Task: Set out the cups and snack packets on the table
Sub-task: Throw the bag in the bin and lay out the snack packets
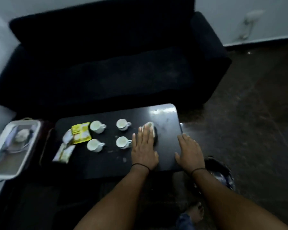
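Several white cups stand on the dark low table: two at the back and two nearer me. A yellow snack packet lies left of the cups, with pale packets below it. My left hand lies flat, fingers spread, over a pale object on something dark at the table's right part; whether it grips this is unclear. My right hand rests flat and open on the table near its right edge.
A white tray with items inside sits left of the table. A dark sofa stands behind the table. A dark round object and my foot are on the floor at the right.
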